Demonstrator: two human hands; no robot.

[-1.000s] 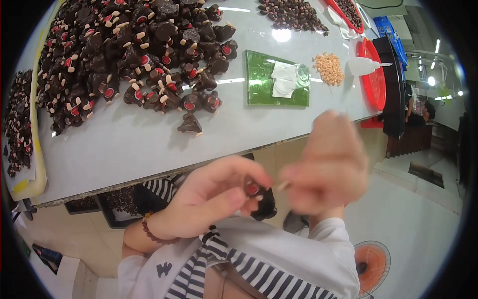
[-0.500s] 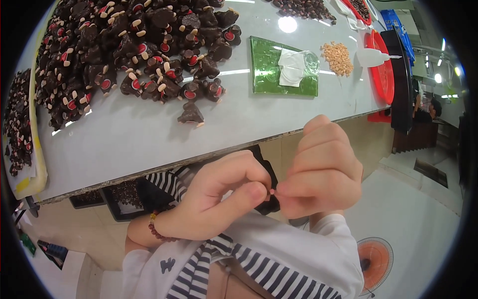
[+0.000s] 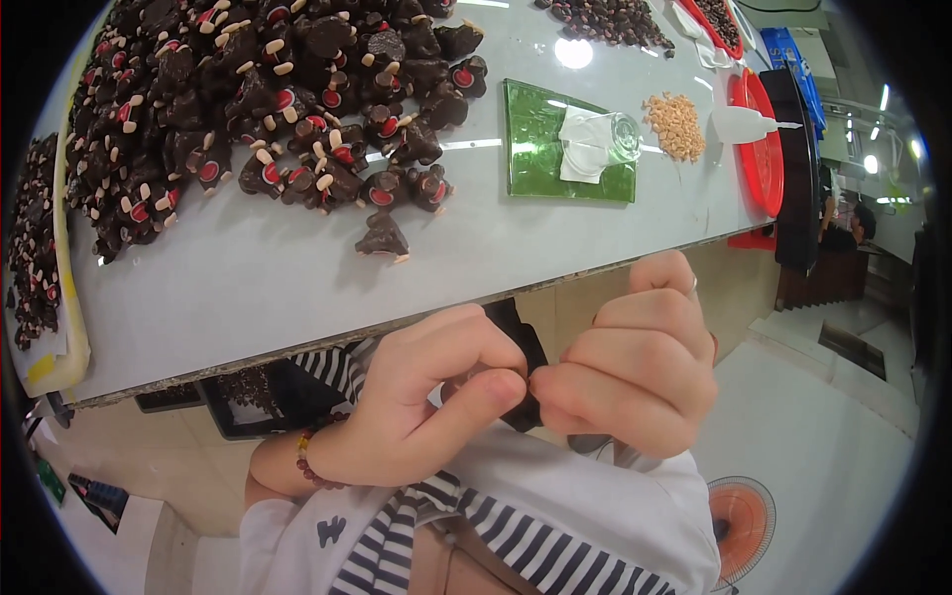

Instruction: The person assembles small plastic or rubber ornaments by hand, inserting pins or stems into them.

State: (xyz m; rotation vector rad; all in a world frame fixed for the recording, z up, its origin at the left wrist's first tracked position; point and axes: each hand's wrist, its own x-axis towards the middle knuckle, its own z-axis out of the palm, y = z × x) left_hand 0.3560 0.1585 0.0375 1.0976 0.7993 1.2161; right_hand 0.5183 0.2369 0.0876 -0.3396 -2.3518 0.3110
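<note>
Both my hands are raised just in front of the table's near edge, their fingertips almost meeting. My left hand (image 3: 436, 392) is curled, thumb against forefinger, and whatever it holds is hidden by the fingers. Beside it my right hand (image 3: 635, 362) is closed, thumb and forefinger pinched; any small thing in them is too hidden to name. Beyond the hands, one dark brown molded figure (image 3: 382, 235) sits apart from a large heap of similar figures (image 3: 188, 109) with red and beige parts.
A green tile-like board (image 3: 535, 149) carries white tissue (image 3: 585, 147) and a clear round dish. To its right lie small tan pieces (image 3: 675, 127), a white squeeze bottle (image 3: 742, 125) and a red tray (image 3: 762, 149). An orange fan (image 3: 742, 526) stands on the floor, lower right.
My right hand has turned and shifted slightly down. The tiny pinkish bit seen between the fingertips before is now out of sight. The view has shifted slightly.
</note>
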